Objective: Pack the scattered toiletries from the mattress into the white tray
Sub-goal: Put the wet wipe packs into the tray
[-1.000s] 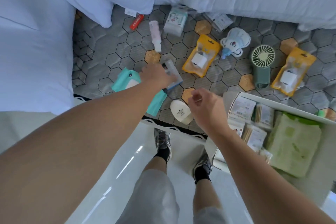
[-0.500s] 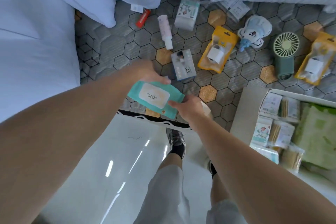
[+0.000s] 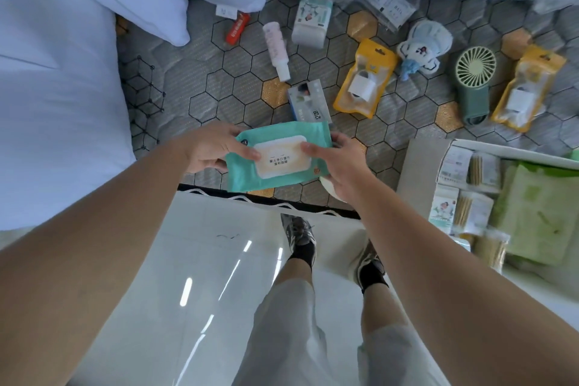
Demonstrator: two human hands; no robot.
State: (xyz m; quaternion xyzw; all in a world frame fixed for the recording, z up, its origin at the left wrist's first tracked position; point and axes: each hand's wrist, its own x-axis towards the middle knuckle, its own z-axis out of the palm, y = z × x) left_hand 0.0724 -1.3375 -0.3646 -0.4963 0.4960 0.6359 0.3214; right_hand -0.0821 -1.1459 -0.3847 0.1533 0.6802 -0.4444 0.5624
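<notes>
A teal pack of wet wipes [image 3: 275, 172] with a cream flap is held above the mattress edge. My left hand [image 3: 213, 147] grips its left end and my right hand [image 3: 335, 157] grips its right end. The white tray [image 3: 419, 166] sits at the right on the mattress [image 3: 200, 81] and holds small packets, cotton swabs and a green pack. Scattered further back lie a grey box [image 3: 308, 100], a pink spray bottle [image 3: 277, 50], a red tube [image 3: 237, 27], a white tissue pack [image 3: 311, 20], two yellow pouches [image 3: 365, 78] [image 3: 528, 88] and a green hand fan [image 3: 474, 81].
White pillows [image 3: 56, 97] and bedding cover the left and the far edge. A white-and-blue plush item [image 3: 423, 47] lies between pouch and fan. A white oval object [image 3: 329, 186] peeks out under my right hand. Below is a glossy white floor [image 3: 188, 260] with my feet.
My left hand picked the teal wipes pack off the mattress and brought it toward me. My right hand came over and took hold of its other end.
</notes>
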